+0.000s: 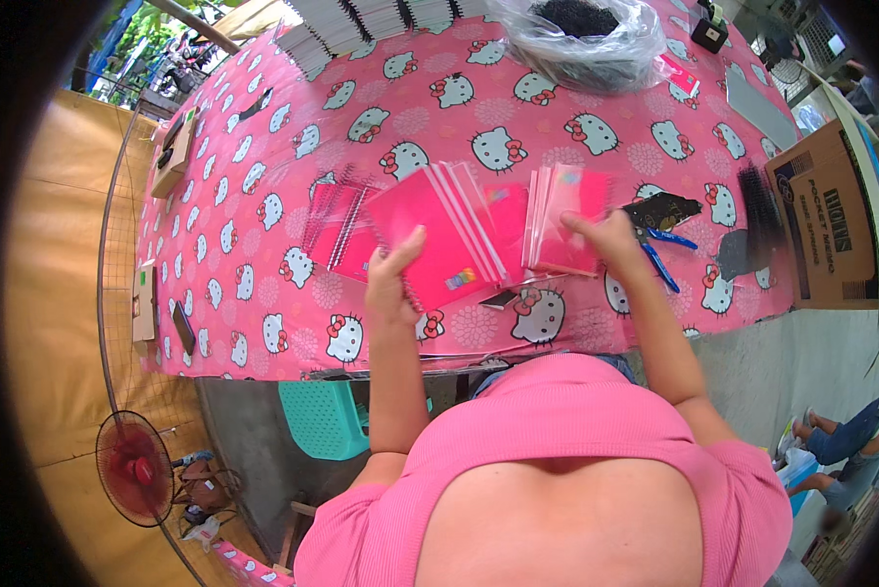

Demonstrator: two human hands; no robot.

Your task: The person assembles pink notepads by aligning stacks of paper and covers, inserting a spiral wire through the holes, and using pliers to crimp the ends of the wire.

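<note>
My left hand (397, 279) is closed around several pink spiral notebooks (429, 240), tilted and fanned so their edges show. My right hand (606, 238) grips a second bundle of pink notebooks (563, 217), its thumb lying across the top cover. Between the two bundles, part of another pink notebook (506, 223) shows. More pink spiral notebooks (341, 230) lie behind my left hand, partly covered and blurred. Just right of my right hand are blue-handled pliers (662, 256) and a torn black piece (662, 209).
A clear plastic bag of black coils (586, 49) stands at the far side near stacked spiral-bound books (346, 24). At the right are loose black coils (758, 210) and a cardboard box (823, 220). A phone (184, 328) lies left. A green stool (322, 419) stands below the table edge.
</note>
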